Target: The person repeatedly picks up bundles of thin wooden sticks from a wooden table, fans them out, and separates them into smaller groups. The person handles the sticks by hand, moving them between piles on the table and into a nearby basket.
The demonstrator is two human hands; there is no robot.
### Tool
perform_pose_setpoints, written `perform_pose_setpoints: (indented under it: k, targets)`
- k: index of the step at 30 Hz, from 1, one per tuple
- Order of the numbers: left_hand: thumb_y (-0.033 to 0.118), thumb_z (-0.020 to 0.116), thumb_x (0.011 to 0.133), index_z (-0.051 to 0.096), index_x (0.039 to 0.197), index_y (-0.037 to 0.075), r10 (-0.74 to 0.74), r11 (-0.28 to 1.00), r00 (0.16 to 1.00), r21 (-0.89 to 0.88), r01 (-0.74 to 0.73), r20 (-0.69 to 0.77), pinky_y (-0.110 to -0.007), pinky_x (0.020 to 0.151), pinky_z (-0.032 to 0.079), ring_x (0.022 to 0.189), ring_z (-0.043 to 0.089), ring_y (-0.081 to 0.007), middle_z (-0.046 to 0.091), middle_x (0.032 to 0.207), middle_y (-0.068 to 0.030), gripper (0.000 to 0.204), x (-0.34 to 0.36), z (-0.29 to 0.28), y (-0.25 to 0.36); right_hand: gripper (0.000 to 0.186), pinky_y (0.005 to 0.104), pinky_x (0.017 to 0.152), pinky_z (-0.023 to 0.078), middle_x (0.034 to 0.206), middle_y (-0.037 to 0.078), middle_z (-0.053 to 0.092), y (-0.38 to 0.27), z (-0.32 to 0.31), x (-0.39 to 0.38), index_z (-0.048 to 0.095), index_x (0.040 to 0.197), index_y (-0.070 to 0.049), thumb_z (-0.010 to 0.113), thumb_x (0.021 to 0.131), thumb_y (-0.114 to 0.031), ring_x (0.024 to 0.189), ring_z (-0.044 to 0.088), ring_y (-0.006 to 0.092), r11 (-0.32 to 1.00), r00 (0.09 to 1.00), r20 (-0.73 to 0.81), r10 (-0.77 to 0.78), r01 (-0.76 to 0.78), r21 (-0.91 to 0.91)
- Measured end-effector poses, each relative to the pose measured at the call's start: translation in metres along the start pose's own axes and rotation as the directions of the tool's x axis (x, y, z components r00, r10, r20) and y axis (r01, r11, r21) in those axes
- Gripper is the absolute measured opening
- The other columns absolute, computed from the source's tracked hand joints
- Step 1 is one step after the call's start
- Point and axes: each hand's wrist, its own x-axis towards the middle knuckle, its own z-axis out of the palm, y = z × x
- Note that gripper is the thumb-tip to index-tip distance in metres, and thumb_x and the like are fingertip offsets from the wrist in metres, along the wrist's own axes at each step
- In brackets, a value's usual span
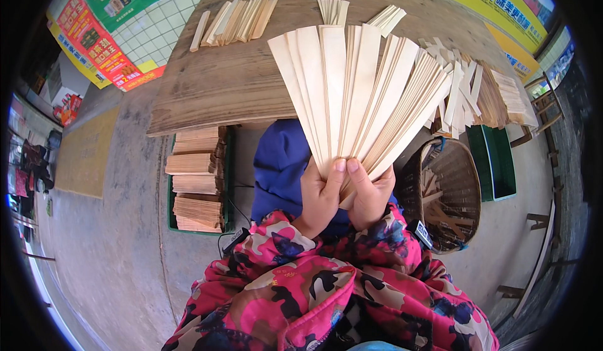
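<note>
A fan of thin wooden strips point(333, 87) is pinched in both hands at its narrow lower end, between the thumbs in front and the fingers behind. The left grip point(319, 194) and the right grip point(372, 197) are set side by side, with the thumbs point(338, 169) pointed upward and their tips nearly together. The forearms are brought in from the lower edge and angled inward, covered by pink camouflage-patterned sleeves point(273, 241). The fan is held upright over the body, spread widest at the top and seen against the near edge of the wooden tabletop point(226, 96).

Most fingers are hidden by the strips, as are the lower ends, apart from a bit showing beneath the thumbs. How many strips are held cannot be told (the right side is packed too tightly).

Below, a blue cloth point(276, 156) is partly covered by the fan. To the left, stacked strips point(196, 184) are held in a green crate point(171, 216); to the right, pieces in a wicker basket point(468, 181) are half lost in shadow. On the tabletop, a row of strips point(239, 21) and a loose heap point(461, 93) are seen, the heap partly overlapped by the fan. The tabletop's far end is cut off.
</note>
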Motion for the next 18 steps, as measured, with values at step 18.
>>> perform_pose_setpoints:
  k: [18]
  targets:
    - [0.021, 0.048, 0.092, 0.059, 0.087, -0.004, -0.074, 0.996, 0.995, -0.054, 0.071, -0.062, -0.021, 0.061, 0.042, 0.072, 0.052, -0.0063, 0.060, 0.079, -0.0030, 0.028, -0.0001, 0.0008, 0.0000, 0.031, 0.0263, 0.079, 0.045, 0.099, 0.009, 0.060, -0.0014, 0.0027, -0.0031, 0.050, 0.109, 0.003, 0.060, 0.080, 0.000, 0.087, 0.058, 0.0134, 1.000, 0.997, -0.069, -0.018, 0.020, 0.015]
